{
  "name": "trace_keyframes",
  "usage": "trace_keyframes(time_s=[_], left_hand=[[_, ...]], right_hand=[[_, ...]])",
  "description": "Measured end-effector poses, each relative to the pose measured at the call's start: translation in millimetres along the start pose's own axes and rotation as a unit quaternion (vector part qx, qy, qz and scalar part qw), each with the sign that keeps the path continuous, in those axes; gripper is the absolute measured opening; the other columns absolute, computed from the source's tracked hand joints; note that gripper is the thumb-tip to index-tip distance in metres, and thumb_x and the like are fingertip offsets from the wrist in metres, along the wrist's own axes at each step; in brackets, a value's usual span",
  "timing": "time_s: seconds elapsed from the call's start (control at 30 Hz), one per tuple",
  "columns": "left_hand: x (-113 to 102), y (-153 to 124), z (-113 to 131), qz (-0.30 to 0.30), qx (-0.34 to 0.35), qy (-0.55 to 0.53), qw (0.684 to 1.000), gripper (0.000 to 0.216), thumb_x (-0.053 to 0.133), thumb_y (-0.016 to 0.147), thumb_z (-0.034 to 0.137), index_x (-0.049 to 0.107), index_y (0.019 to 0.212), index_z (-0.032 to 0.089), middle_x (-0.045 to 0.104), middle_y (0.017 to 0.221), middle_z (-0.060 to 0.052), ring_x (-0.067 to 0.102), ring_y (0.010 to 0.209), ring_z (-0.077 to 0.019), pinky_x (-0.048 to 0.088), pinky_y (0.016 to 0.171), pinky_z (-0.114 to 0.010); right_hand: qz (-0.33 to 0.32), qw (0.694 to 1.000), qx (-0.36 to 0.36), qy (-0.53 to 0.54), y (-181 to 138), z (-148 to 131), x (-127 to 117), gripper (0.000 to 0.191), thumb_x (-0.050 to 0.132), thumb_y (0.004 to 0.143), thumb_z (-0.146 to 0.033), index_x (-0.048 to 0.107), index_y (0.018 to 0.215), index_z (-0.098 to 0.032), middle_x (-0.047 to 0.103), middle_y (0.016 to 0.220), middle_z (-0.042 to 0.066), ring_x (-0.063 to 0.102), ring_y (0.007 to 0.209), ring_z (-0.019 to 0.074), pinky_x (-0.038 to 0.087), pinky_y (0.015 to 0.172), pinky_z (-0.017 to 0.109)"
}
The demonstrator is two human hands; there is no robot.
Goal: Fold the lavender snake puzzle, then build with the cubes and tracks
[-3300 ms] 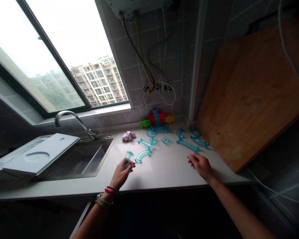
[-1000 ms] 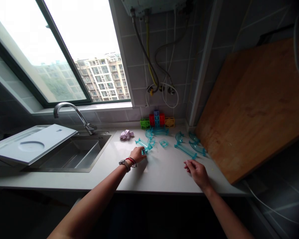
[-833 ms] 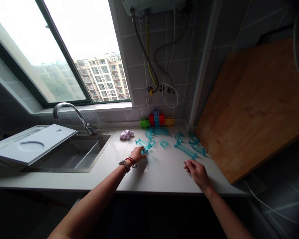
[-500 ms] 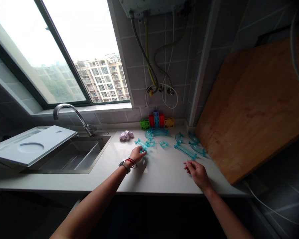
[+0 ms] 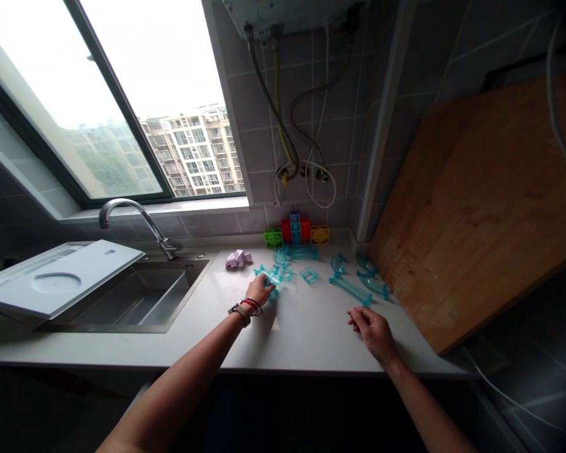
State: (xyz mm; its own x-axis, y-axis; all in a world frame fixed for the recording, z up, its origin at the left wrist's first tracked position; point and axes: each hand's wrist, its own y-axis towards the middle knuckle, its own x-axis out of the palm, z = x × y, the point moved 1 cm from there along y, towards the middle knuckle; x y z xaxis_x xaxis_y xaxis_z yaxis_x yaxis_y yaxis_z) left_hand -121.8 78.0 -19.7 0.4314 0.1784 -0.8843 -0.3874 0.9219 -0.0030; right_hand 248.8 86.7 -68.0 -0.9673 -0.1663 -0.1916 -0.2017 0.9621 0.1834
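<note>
My left hand (image 5: 259, 289) is on the left cluster of clear teal plastic track pieces (image 5: 274, 273), its fingers closed over one of them; the exact piece is partly hidden by the hand. My right hand (image 5: 371, 330) hovers above the counter near its front, fingers curled together, and whether anything is inside cannot be seen. Just beyond it lies a long straight teal piece (image 5: 351, 290). A small teal ring piece (image 5: 309, 275) sits between the hands. Curved teal pieces (image 5: 372, 283) rest at the right, and others (image 5: 303, 252) lie at the back.
Pale pink blocks (image 5: 238, 258) sit left of the teal pieces. Green, red, blue and yellow blocks (image 5: 295, 230) stand against the back wall. A sink (image 5: 170, 318) with a white panel (image 5: 70, 277) across it is at left; a wooden board (image 5: 490, 207) leans at right.
My left hand has shifted slightly up and left among the teal pieces. My right hand stays nearly still.
</note>
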Motion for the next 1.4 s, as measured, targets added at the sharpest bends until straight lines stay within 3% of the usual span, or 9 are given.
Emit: trace_keyframes(time_s=[0.43, 0.7, 0.87, 1.03, 1.23, 1.4], left_hand=[[2.5, 1.1, 2.2, 0.023, 0.003, -0.014, 1.0, 0.034, 0.064, 0.1, 0.037, 0.064, 0.127, 0.017, 0.066, 0.126, -0.011, 0.068, 0.106, -0.0231, 0.059, 0.09, -0.044], [6.0, 2.9, 3.1, 0.07, 0.006, -0.023, 0.997, 0.023, 0.076, 0.089, 0.039, 0.064, 0.087, 0.02, 0.071, 0.089, -0.006, 0.069, 0.087, -0.0218, 0.049, 0.074, -0.03], [6.8, 3.4, 1.6, 0.083, 0.02, -0.028, 0.996, 0.026, 0.072, 0.089, 0.041, 0.058, 0.08, 0.021, 0.069, 0.083, -0.005, 0.066, 0.079, -0.0218, 0.042, 0.067, -0.029], [-11.3, -0.2, -2.0, 0.089, 0.049, -0.036, 0.994, 0.03, 0.068, 0.09, 0.047, 0.057, 0.078, 0.021, 0.07, 0.083, -0.005, 0.065, 0.076, -0.021, 0.042, 0.068, -0.029], [-44.1, -17.0, -20.6, 0.069, 0.076, -0.053, 0.993, 0.029, 0.073, 0.086, 0.049, 0.064, 0.089, 0.021, 0.076, 0.097, -0.005, 0.069, 0.085, -0.0214, 0.047, 0.075, -0.029], [-46.0, -38.8, -45.4, 0.043, 0.074, -0.027, 0.996, 0.037, 0.084, 0.071, 0.048, 0.062, 0.081, 0.02, 0.071, 0.085, -0.004, 0.065, 0.08, -0.0238, 0.047, 0.071, -0.031]], right_hand=[[-0.003, 1.0, -0.001, -0.002, -0.5, -0.9, 0.5, 0.054, 0.062, 0.09, -0.069, 0.078, 0.091, -0.017, 0.073, 0.076, 0.008, 0.065, 0.065, 0.0194, 0.053, 0.059, 0.029], [-0.008, 1.0, 0.003, -0.004, -0.1, 0.2, 0.3, 0.057, 0.061, 0.088, -0.072, 0.077, 0.091, -0.017, 0.073, 0.075, 0.008, 0.065, 0.065, 0.0202, 0.053, 0.06, 0.03], [-0.014, 1.0, 0.006, -0.007, -0.4, 3.0, -0.1, 0.053, 0.06, 0.091, -0.068, 0.077, 0.094, -0.018, 0.074, 0.078, 0.008, 0.065, 0.068, 0.0208, 0.053, 0.062, 0.031], [-0.017, 1.0, 0.013, -0.003, -1.6, 1.9, -0.9, 0.05, 0.06, 0.092, -0.066, 0.076, 0.096, -0.018, 0.074, 0.079, 0.008, 0.064, 0.069, 0.0207, 0.054, 0.065, 0.032], [-0.015, 1.0, 0.024, -0.003, -2.9, 0.5, -2.0, 0.051, 0.061, 0.092, -0.065, 0.077, 0.098, -0.018, 0.075, 0.08, 0.007, 0.065, 0.07, 0.0204, 0.054, 0.065, 0.03], [-0.016, 1.0, 0.027, -0.004, -2.3, 5.7, -2.3, 0.053, 0.062, 0.091, -0.067, 0.077, 0.098, -0.016, 0.075, 0.08, 0.007, 0.067, 0.07, 0.0193, 0.055, 0.065, 0.029]])
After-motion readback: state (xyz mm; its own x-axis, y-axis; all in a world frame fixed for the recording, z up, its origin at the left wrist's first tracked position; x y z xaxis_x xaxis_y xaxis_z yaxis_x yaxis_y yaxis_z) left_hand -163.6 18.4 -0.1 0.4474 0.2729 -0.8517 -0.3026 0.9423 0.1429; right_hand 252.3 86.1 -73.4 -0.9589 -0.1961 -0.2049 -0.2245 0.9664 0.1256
